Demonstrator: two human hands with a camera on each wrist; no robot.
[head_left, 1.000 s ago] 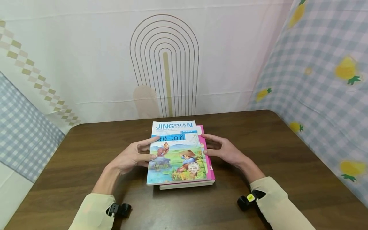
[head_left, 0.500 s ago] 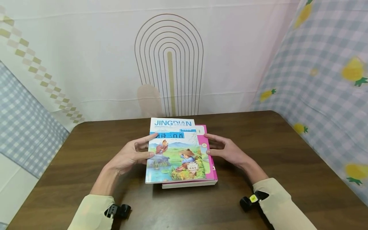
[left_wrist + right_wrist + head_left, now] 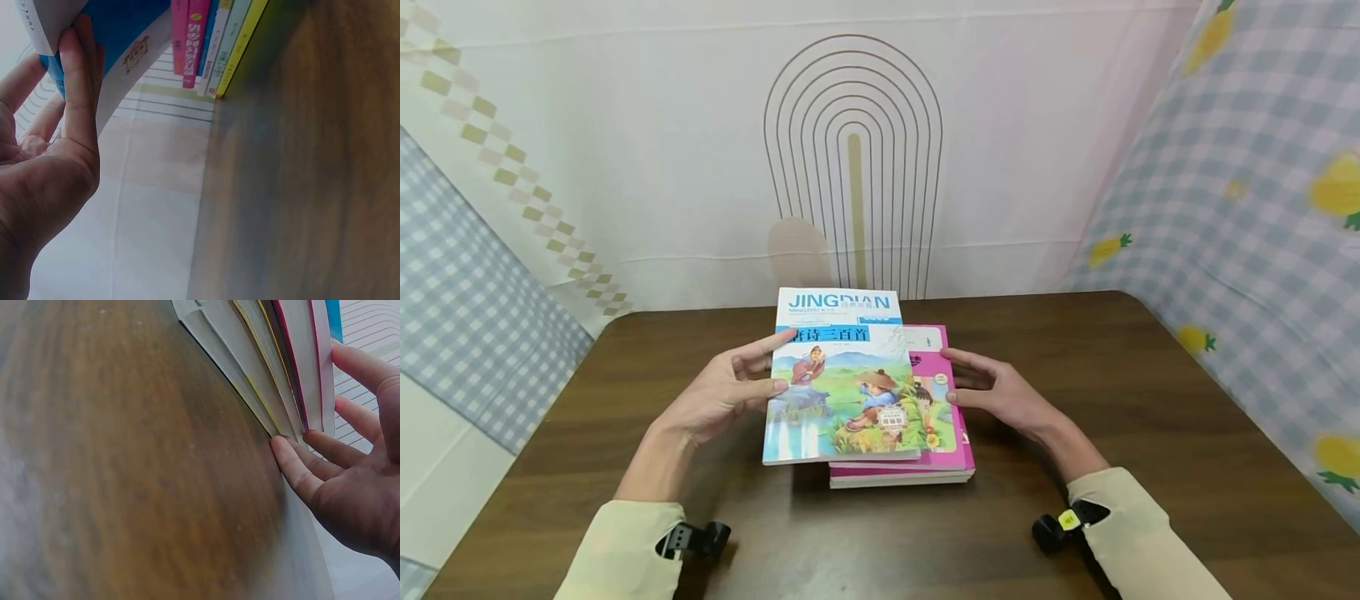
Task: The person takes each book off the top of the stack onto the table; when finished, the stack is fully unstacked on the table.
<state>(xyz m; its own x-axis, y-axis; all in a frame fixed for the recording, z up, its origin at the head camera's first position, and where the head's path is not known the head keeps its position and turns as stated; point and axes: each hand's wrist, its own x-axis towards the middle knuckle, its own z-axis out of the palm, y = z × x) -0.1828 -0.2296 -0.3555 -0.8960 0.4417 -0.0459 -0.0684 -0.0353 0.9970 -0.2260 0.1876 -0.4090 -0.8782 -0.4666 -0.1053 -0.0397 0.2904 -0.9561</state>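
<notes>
My left hand (image 3: 722, 387) holds a thin picture-covered book (image 3: 850, 392) by its left edge, thumb over the front cover. In the left wrist view the book's blue back cover (image 3: 119, 28) shows, with fingers beneath it, raised above the stack. Under it lies a pink book (image 3: 955, 458) on top of a stack of several books, their pink, blue, green and yellow spines (image 3: 209, 47) facing left. My right hand (image 3: 1003, 396) rests its fingers along the stack's right side; in the right wrist view the fingertips touch the page edges (image 3: 262, 369).
The stack stands on a dark brown wooden table (image 3: 880, 550). Behind the table hangs a white cloth (image 3: 1015, 150) with arch lines. A checked cloth with pineapples (image 3: 1225, 217) hangs on the right. Each wrist wears a black camera (image 3: 711, 540).
The top book has moved left and away from me in my left hand, uncovering more of the pink book. My right hand stays at the stack's side. The head view has shifted slightly.
</notes>
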